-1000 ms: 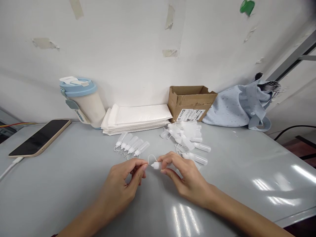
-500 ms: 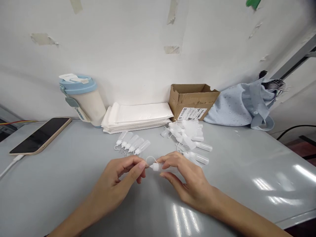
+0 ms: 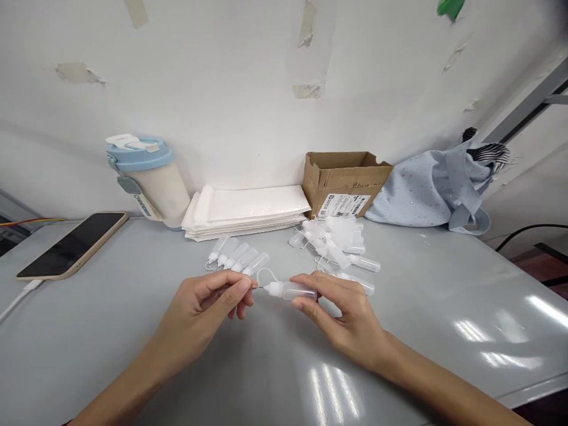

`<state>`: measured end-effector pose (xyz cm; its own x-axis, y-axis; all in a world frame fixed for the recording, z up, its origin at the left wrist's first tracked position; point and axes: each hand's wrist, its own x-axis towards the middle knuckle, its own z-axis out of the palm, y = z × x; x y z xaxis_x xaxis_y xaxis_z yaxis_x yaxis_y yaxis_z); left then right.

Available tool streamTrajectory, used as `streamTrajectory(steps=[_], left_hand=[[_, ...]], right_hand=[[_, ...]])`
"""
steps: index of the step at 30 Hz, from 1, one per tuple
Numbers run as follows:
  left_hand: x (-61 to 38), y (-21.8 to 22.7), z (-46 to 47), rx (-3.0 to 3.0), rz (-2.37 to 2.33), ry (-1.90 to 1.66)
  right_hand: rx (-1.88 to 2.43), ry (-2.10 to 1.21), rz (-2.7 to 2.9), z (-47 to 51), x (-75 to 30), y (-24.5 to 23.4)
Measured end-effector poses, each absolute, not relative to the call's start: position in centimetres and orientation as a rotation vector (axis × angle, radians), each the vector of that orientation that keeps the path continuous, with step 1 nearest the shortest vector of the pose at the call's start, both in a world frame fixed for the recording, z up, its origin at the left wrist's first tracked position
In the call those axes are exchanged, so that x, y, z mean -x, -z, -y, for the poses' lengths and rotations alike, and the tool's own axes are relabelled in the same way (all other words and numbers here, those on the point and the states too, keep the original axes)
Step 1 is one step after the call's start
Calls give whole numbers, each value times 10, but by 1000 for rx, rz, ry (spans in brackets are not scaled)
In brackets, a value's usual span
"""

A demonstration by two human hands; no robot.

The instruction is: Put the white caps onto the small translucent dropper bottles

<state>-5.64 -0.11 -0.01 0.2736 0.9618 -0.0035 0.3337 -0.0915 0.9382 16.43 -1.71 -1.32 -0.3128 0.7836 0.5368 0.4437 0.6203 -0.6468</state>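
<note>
My right hand (image 3: 341,313) pinches a small clear dropper bottle (image 3: 290,290) by its body, lying sideways above the grey table (image 3: 110,319). My left hand (image 3: 204,307) pinches the tip end of that bottle, where a thin white tether loops up. Just behind my hands lies a neat row of several capped bottles (image 3: 237,260). A loose pile of the same bottles (image 3: 337,245) lies to the right of the row, close to my right hand.
At the back wall stand a blue-lidded cup (image 3: 148,177), a stack of white padded envelopes (image 3: 248,210), an open cardboard box (image 3: 344,180) and a light blue cloth bag (image 3: 435,189). A phone (image 3: 73,245) on a cable lies far left.
The bottle has slid out further from my right fingers, so more of its clear body shows. My left hand has shifted slightly left along the tip.
</note>
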Motion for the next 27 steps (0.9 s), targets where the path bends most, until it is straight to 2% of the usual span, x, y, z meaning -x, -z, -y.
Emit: streamTrajectory(steps=[27], left_hand=[[40,1,12,-1561,-1344,-847]], right_hand=[[951,-433,1964,23,-159,21]])
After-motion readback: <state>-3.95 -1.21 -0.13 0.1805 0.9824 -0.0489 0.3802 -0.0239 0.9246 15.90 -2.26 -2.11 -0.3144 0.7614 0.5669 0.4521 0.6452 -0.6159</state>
